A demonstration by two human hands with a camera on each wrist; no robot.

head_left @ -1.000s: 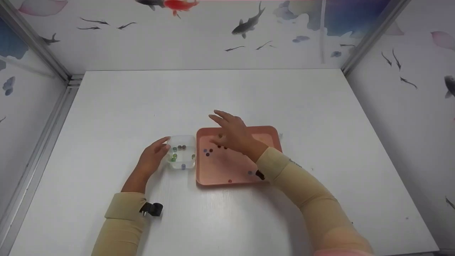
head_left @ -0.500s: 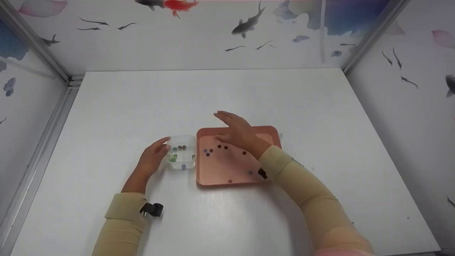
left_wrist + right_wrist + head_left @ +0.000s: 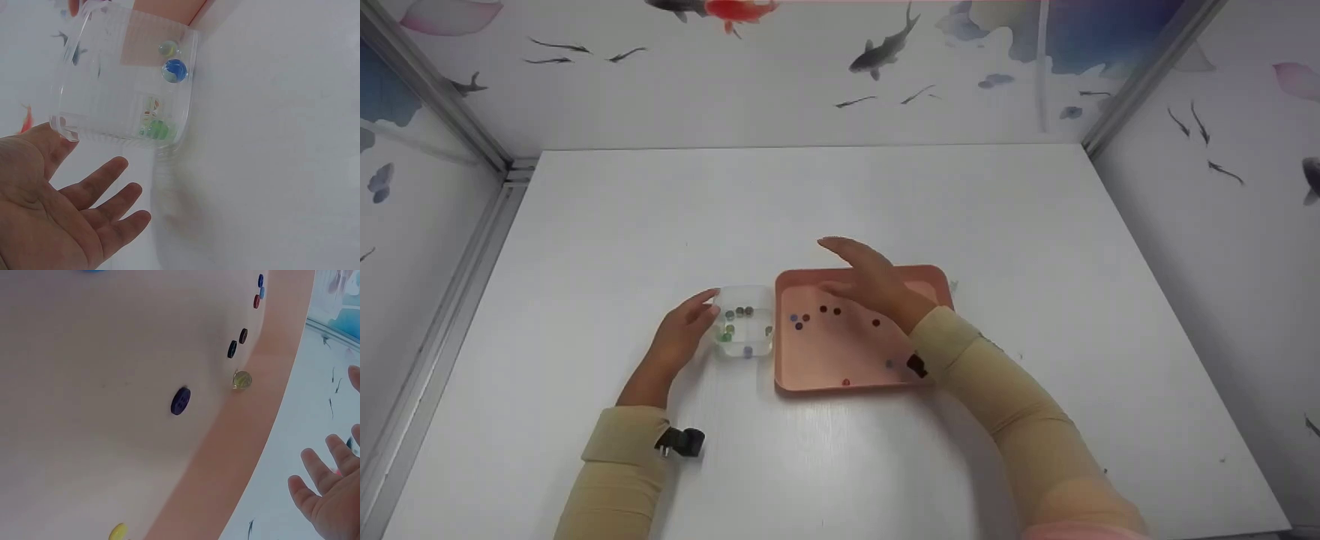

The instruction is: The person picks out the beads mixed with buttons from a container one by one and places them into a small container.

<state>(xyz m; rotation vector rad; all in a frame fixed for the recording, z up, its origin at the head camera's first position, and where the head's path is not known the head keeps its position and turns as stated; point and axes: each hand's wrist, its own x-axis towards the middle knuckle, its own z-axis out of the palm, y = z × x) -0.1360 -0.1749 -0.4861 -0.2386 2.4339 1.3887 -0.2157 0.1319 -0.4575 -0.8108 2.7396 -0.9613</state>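
Note:
A clear plastic box point(image 3: 744, 300) with several glass marbles stands left of the pink tray point(image 3: 787, 367). My left hand point(image 3: 679, 330) is at the box's left side, its fingertips at the rim; in the left wrist view its lower fingers point(image 3: 121, 233) spread loosely apart from the wall. My right hand point(image 3: 870, 277) hovers over the tray's far edge, fingers reaching past it. In the right wrist view those fingers point(image 3: 320, 469) are spread and relaxed with nothing seen in them. A yellowish glass marble point(image 3: 242, 379) lies by the tray wall, and a dark four-hole button point(image 3: 180, 401) lies nearby.
More buttons lie in the tray: dark ones point(image 3: 837, 311), a blue one point(image 3: 793, 318), a red one point(image 3: 846, 382) and a greyish one point(image 3: 889, 364). The white table point(image 3: 660, 217) is enclosed by printed panels point(image 3: 780, 90) at the back and sides.
My right hand has shifted slightly right over the tray, and its fingers have drawn closer together in the head view. The left hand and the box stay in place.

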